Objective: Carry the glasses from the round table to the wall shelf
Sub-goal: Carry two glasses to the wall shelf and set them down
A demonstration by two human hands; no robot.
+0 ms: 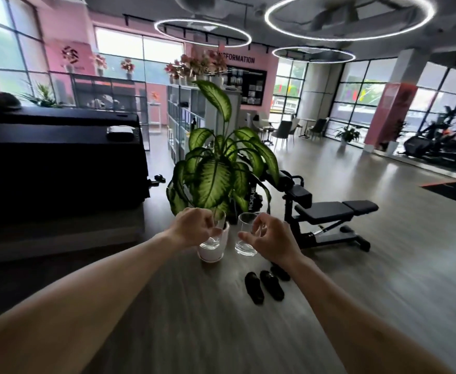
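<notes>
Both arms reach forward at chest height over the wooden floor. My left hand grips a clear drinking glass from the side, upright. My right hand grips a second clear glass, also upright, its rim showing above my fingers. The two glasses are close together and apart from each other. Both look empty. The round table is out of view. A tall white shelf unit with plants on top stands further back in the room.
A potted plant with big green leaves in a white pot stands on the floor straight ahead. A black weight bench is to the right, black slippers lie below my hands, and a black counter fills the left.
</notes>
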